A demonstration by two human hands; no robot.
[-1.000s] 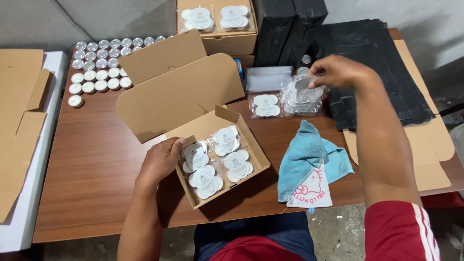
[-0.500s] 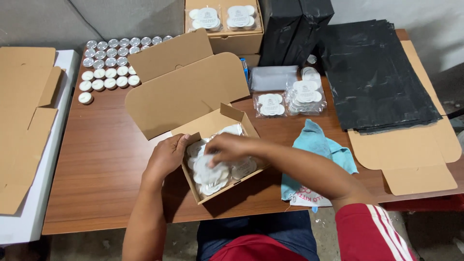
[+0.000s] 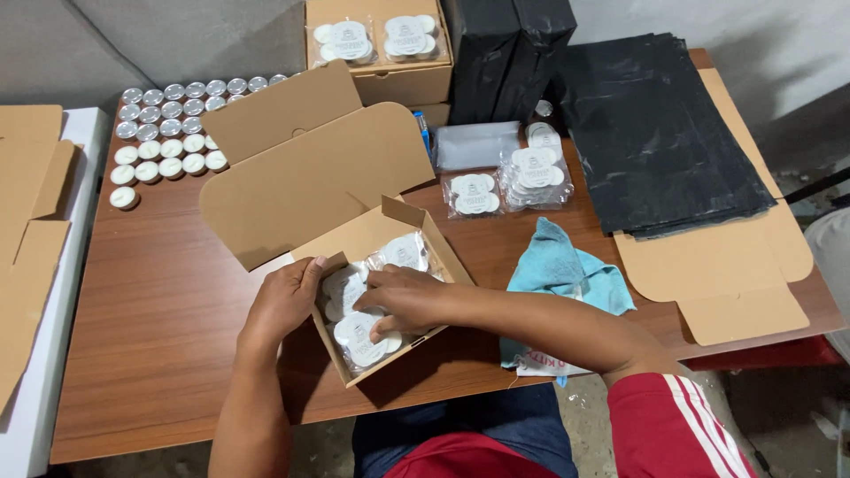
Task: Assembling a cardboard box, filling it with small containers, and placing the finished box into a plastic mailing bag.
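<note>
An open brown cardboard box (image 3: 391, 223) sits at the near middle of the wooden table (image 3: 159, 336), its lid (image 3: 310, 177) folded back. Inside lie clear packs of white tealight candles (image 3: 403, 252). My left hand (image 3: 283, 301) grips the box's left wall. My right hand (image 3: 403, 301) is inside the box, fingers curled over a candle pack (image 3: 359, 341) at the near end. More candle packs (image 3: 472, 193) and a stack of them (image 3: 536, 173) lie beyond the box.
Loose tealights (image 3: 168, 124) stand in rows at the back left. A second box (image 3: 381, 80) with packs is at the back. A blue cloth (image 3: 558, 265), black plastic bags (image 3: 660, 133) and flat cardboard (image 3: 735, 274) lie to the right; more flat cardboard (image 3: 31, 221) lies left.
My right hand came from the stack of packs at the back right down into the box with a pack. My left hand stayed on the box wall.
</note>
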